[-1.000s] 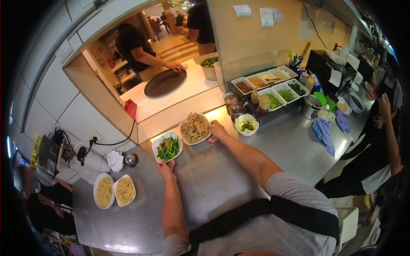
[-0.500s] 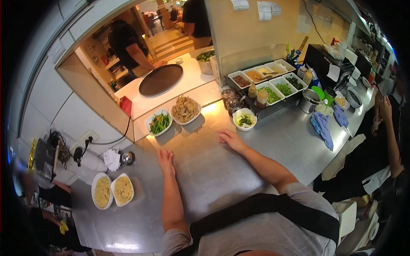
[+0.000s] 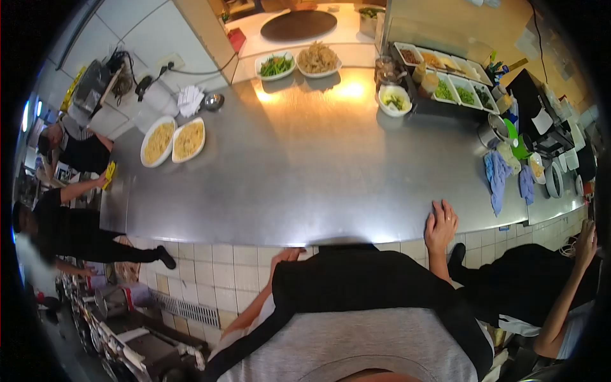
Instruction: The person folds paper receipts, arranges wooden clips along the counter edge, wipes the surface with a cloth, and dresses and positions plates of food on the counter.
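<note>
My right hand (image 3: 441,226) lies at the front edge of the steel counter (image 3: 305,178), fingers stretched over the metal, holding nothing. Close against my black apron (image 3: 356,274), my left hand (image 3: 287,256) is just below the counter's front edge; its fingers are small and partly hidden, and I cannot make out anything in it. Under the warm light at the far edge are a dish of green vegetables (image 3: 275,67) and a dish of shredded brown food (image 3: 319,59). A white bowl (image 3: 394,102) with greens in it stands to their right.
Two white dishes of pale yellow food (image 3: 158,142) sit on the left, near a metal bell (image 3: 214,102). Topping containers (image 3: 455,89) and blue cloths (image 3: 496,178) are on the right. Co-workers stand left and right; one left-hand person holds a yellow cloth (image 3: 109,174).
Both my hands have drawn back from near the dishes to the counter's front edge. My view has tilted down and backed away, showing the tiled floor. The dishes stay where they were.
</note>
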`<state>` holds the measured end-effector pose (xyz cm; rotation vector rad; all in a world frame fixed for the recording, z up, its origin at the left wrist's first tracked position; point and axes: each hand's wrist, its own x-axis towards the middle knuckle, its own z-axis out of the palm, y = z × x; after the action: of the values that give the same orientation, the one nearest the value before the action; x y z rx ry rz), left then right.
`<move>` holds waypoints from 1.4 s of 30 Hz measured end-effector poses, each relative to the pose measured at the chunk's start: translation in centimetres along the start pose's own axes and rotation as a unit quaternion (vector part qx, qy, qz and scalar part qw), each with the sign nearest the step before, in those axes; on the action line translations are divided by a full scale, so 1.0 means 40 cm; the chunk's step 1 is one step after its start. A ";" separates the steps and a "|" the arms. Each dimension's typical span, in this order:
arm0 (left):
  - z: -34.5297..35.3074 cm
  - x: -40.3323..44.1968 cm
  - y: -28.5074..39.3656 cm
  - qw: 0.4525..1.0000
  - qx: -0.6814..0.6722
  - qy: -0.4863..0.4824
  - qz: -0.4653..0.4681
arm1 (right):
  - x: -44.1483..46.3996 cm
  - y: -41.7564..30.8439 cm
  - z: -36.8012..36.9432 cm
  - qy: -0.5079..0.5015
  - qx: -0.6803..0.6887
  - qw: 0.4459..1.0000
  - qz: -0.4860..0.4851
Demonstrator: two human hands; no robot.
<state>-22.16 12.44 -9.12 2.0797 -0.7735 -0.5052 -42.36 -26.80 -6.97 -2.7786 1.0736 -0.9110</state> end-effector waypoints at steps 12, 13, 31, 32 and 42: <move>0.244 0.168 -0.018 0.940 0.287 -0.089 0.158 | -0.151 0.024 -0.062 -0.010 0.572 0.786 0.235; 0.262 0.165 -0.010 0.940 0.292 -0.090 0.154 | -0.179 0.022 -0.071 -0.034 0.616 0.752 0.231; 0.199 0.037 0.130 0.962 0.219 -0.164 0.006 | -0.404 -0.111 0.097 -0.246 0.687 0.473 0.495; 0.190 0.034 0.128 0.959 0.222 -0.175 0.012 | -0.410 -0.125 0.102 -0.209 0.704 0.453 0.505; 0.157 0.043 0.093 0.948 0.215 -0.230 0.046 | -0.459 -0.127 0.100 -0.007 0.673 0.459 0.580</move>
<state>-25.92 5.98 -9.75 2.3338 -1.3458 -0.8485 -47.99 -12.21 -18.55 -0.4386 1.0340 -0.7619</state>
